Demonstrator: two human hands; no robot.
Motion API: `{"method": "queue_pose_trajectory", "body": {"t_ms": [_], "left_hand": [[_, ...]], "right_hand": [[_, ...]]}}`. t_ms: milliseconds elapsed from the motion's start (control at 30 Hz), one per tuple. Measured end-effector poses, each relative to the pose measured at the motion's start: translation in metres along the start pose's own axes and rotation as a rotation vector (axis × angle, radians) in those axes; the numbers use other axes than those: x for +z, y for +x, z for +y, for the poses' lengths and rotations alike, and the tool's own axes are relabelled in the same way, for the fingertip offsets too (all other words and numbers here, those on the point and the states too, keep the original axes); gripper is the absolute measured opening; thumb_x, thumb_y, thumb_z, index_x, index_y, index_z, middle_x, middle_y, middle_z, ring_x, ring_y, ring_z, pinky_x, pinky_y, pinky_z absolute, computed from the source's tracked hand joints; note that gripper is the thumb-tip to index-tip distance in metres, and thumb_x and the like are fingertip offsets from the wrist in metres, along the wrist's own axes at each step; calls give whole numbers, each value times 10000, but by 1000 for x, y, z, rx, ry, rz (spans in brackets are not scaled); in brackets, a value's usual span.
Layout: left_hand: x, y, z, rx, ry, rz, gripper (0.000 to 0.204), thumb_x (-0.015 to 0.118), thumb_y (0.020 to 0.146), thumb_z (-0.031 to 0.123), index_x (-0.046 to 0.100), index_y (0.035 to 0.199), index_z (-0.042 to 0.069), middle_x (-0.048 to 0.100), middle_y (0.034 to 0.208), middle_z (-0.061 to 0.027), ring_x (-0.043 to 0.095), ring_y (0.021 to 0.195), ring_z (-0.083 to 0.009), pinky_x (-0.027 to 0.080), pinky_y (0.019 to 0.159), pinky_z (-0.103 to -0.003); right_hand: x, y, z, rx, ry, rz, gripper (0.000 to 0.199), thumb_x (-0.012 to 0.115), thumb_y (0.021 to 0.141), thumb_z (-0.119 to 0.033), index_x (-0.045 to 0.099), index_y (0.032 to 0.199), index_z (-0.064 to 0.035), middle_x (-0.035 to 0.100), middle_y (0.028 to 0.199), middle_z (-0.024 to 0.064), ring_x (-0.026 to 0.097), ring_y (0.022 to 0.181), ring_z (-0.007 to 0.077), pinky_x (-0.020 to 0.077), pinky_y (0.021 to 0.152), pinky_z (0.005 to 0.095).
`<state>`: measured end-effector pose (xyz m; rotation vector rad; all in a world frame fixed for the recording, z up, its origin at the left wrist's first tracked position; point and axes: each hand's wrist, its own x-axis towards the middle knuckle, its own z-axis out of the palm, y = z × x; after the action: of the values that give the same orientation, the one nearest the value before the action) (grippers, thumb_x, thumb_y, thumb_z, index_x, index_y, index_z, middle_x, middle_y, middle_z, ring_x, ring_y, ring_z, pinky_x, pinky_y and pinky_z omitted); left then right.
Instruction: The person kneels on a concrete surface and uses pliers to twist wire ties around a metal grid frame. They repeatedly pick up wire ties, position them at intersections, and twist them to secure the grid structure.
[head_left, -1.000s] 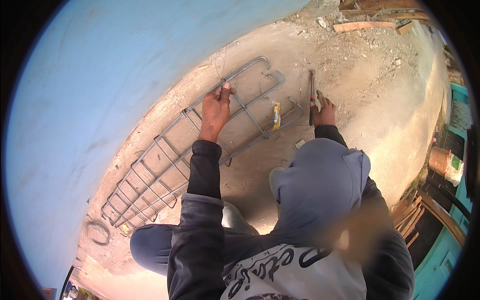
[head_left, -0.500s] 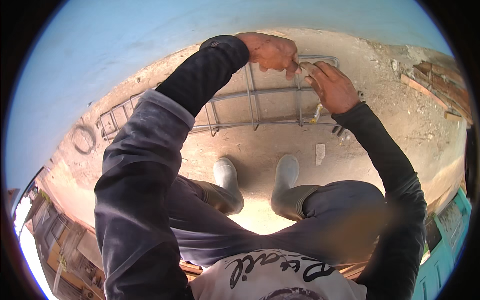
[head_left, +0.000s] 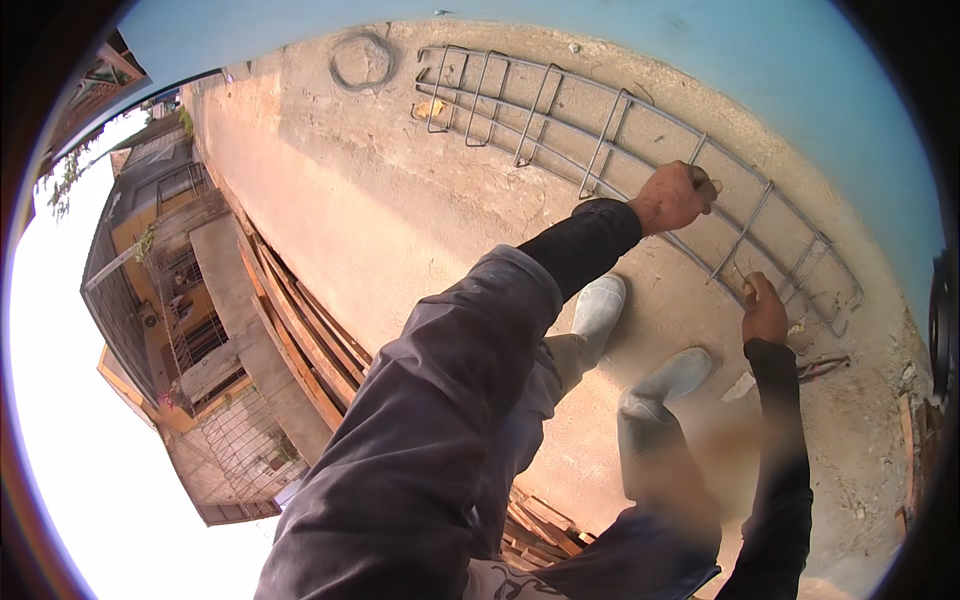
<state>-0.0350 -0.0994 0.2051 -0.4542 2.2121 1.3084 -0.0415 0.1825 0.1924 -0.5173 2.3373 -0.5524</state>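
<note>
Left hand (head_left: 676, 196) sits upper right of frame, fist closed round a bar of the rebar cage (head_left: 600, 130). Right hand (head_left: 764, 310) is lower right, fingers curled tight at the cage's near long bar by one of the cross ties; something thin may be pinched in it, can't tell what.

Biggest thing first: blue wall (head_left: 800, 90) fills the top and right of frame, w/ the cage lying on the dirt ground (head_left: 400, 220) along its foot. Cage long axis runs from upper centre down to the right edge, so it stretches away to the left of both hands; the two fists sit on its right-hand part, left hand further up it, right hand nearer the end. Both are touching it, neither has to reach.

Next down: stack of wooden planks (head_left: 300, 330) centre-left, buildings beyond at left edge. Two light boots (head_left: 600, 305) stand just beside the cage, between the arms. Coil of wire (head_left: 362, 62) lies top centre, near the cage's far end. Dark tool-like item (head_left: 822, 368) on the ground right of the right hand, too small to name.

Hidden: dark sleeve covers lower centre; part of lower middle is blurred; cage's far side hard to read vs the wall.
</note>
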Motion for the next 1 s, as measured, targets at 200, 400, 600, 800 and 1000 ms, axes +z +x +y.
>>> {"method": "queue_pose_trajectory", "body": {"t_ms": [200, 400, 600, 800, 1000], "left_hand": [[-16, -95, -71, -290, -306, 374, 240, 563, 957, 201, 662, 941, -17, 684, 856, -126, 665, 759, -198, 533, 687, -339], [7, -244, 29, -376, -822, -109, 436, 748, 892, 258, 650, 1223, -8, 623, 770, -62, 563, 654, -135, 468, 629, -273], [-16, -345, 92, -460, -1197, 20, 263, 736, 905, 222, 691, 1030, -5, 627, 757, -50, 581, 679, -122, 460, 615, -249], [-92, -434, 169, -351, -1469, 44, 153, 750, 889, 183, 689, 888, 42, 640, 721, -40, 612, 668, -137, 500, 652, -274], [-149, -478, 232, -152, -1657, 234, 128, 719, 914, 183, 666, 898, 68, 630, 719, -47, 580, 640, -149, 483, 667, -286]], "right_hand": [[59, -81, -40, 174, 308, -135, 145, 528, 995, -150, 602, 1089, -68, 679, 1024, 155, 648, 1010, 348, 499, 859, 405], [24, -158, -146, 188, 706, -190, 150, 545, 994, -145, 640, 1069, -56, 680, 964, 89, 631, 914, 193, 481, 851, 337], [-35, -238, -233, 299, 811, -339, 174, 557, 991, -140, 659, 1042, -8, 678, 988, 93, 604, 965, 201, 452, 904, 337], [-155, -293, -332, 448, 1065, -586, 138, 544, 1024, -206, 654, 1068, -136, 409, 631, -59, 295, 434, 30, 252, 394, 219], [-263, -314, -417, 385, 1212, -660, 231, 510, 1032, -259, 607, 1060, -51, 334, 617, -71, 278, 470, 32, 254, 434, 228]]}}
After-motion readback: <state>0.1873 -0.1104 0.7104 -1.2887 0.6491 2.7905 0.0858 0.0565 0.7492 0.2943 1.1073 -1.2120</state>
